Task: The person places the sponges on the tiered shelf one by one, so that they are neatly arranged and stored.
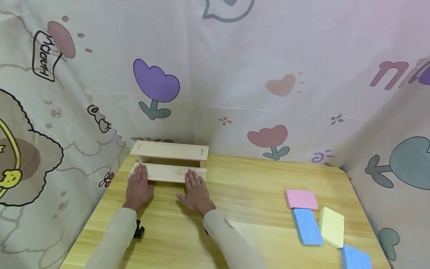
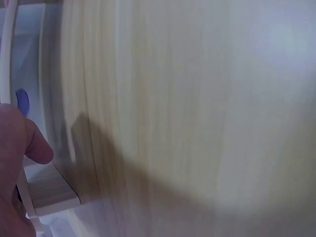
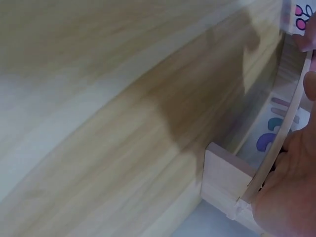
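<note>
A small two-tier wooden shelf stands at the back left of the table, its upper board (image 1: pixel 169 149) behind and above its lower board (image 1: pixel 166 172). My left hand (image 1: pixel 137 189) rests with straight fingers on the left end of the lower board. On that board's right end lie the straight fingers of my right hand (image 1: pixel 196 192), its thumb spread toward the left. The left wrist view shows an end support (image 2: pixel 47 190) below the board, beside my left thumb (image 2: pixel 38 145). Another support (image 3: pixel 224 170) appears under my right hand in the right wrist view.
Toward the right of the wooden table (image 1: pixel 248 194) lie a pink sponge (image 1: pixel 301 199), a blue sponge (image 1: pixel 307 227), a pale yellow sponge (image 1: pixel 332 227) and a second blue sponge (image 1: pixel 356 257). A printed curtain (image 1: pixel 218 74) hangs right behind the table's back edge.
</note>
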Tool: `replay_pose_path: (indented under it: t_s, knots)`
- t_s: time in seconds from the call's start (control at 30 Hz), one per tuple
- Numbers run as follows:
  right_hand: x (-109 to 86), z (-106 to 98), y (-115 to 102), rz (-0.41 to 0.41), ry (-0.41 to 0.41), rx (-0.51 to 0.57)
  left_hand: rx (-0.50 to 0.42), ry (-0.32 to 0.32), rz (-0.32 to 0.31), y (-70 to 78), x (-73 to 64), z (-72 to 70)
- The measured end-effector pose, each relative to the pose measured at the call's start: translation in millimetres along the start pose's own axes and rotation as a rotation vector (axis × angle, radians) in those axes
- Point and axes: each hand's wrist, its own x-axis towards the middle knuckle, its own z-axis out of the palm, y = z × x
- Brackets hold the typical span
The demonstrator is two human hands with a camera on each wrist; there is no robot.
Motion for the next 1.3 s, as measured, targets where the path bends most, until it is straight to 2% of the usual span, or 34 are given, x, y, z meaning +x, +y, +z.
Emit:
replay_pose_path:
  t_s: [0.27,0.47,0.6,0.77,0.97,1.3]
  knots:
    - [-16.1,6.7,12.6,0.002,0.014,0.015,0.013,0.002,-0.008,15.8,-11.6,7.1]
    - [-30.5,10.7,28.7,-0.007,0.049,0.004,0.038,-0.005,-0.006,34.5,-16.7,12.6]
    - [-42.0,13.1,39.5,-0.019,0.085,0.004,0.059,0.030,0.023,47.5,-23.5,14.8]
    - [-58.7,14.7,52.7,-0.027,0.128,0.058,0.068,0.084,0.063,61.2,-32.4,19.3]
    - [-79.2,16.8,65.2,-0.026,0.151,0.129,0.094,0.094,0.095,74.5,-44.1,26.5]
    - [-126.9,26.4,89.2,-0.015,0.266,0.171,0.105,0.114,0.169,108.6,-72.7,34.0]
